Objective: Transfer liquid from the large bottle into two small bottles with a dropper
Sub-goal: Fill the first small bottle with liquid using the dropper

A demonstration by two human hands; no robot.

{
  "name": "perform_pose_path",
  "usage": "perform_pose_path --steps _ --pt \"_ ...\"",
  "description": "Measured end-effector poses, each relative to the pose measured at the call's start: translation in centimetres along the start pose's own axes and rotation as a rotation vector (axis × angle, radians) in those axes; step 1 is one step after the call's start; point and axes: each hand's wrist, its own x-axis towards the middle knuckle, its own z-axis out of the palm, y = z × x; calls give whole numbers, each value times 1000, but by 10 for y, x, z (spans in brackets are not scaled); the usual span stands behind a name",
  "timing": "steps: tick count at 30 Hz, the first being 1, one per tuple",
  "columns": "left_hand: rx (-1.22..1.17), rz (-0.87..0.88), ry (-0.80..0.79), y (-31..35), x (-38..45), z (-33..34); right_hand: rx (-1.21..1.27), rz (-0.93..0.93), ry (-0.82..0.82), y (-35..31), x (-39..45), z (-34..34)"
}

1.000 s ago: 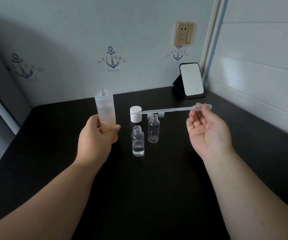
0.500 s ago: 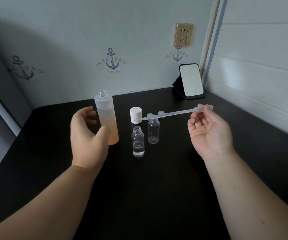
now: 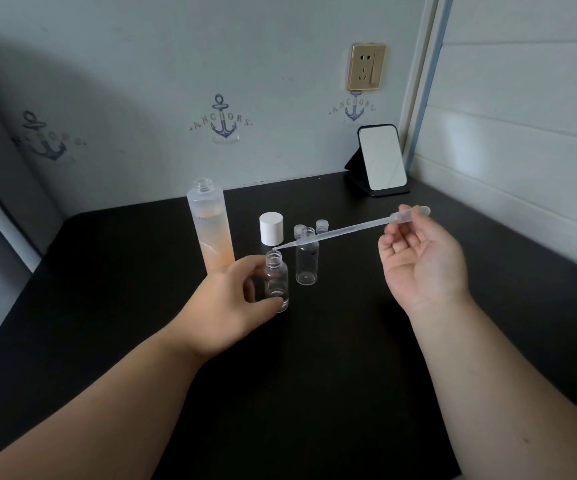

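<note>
The large frosted bottle point(image 3: 211, 226) with peach liquid stands uncapped on the black table point(image 3: 315, 375). My left hand point(image 3: 231, 306) grips the near small clear bottle point(image 3: 276, 284), which stands upright with a little liquid at its bottom. A second small clear bottle point(image 3: 307, 256) stands just right of it and behind. My right hand point(image 3: 418, 261) pinches the bulb end of a clear plastic dropper point(image 3: 342, 230). The dropper slants down to the left, its tip just above the near small bottle's mouth.
A white cap point(image 3: 271, 228) stands behind the small bottles, with two small clear caps point(image 3: 321, 225) beside it. A small mirror on a black stand point(image 3: 380, 161) sits at the back right by the wall. A wall socket point(image 3: 366, 66) is above it.
My left hand let go of the large bottle and moved right to grip the near small bottle. The dropper tip swung down towards that bottle's mouth.
</note>
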Motion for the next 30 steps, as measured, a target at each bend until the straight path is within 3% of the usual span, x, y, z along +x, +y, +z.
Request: perform_pose_path --steps 30 --pt "122 -10 111 -10 3 1 -24 -38 -21 0 2 -2"
